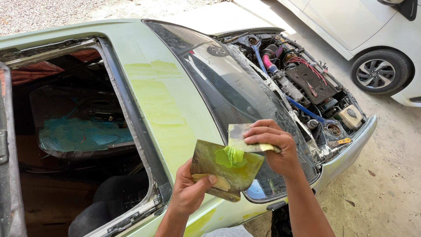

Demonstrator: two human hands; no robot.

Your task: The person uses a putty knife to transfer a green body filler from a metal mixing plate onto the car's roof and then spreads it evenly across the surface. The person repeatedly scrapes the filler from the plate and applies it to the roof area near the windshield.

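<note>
My left hand [189, 192] grips a flat metal board [217, 169] smeared with a blob of yellow-green body filler [231, 156]. My right hand [274, 147] holds a thin metal spreader [239, 137], its edge laid against the filler on the board. Both hands hover over the roof pillar of a pale green car [144, 48]. Fresh yellow-green filler patches [162, 101] run down the roof panel beside the windshield [237, 92].
The car's side opening [74, 131] is bare, with a stripped interior and dark seats inside. The hood is off and the engine bay [302, 79] lies exposed. A white car [377, 44] stands at the upper right on dusty concrete ground.
</note>
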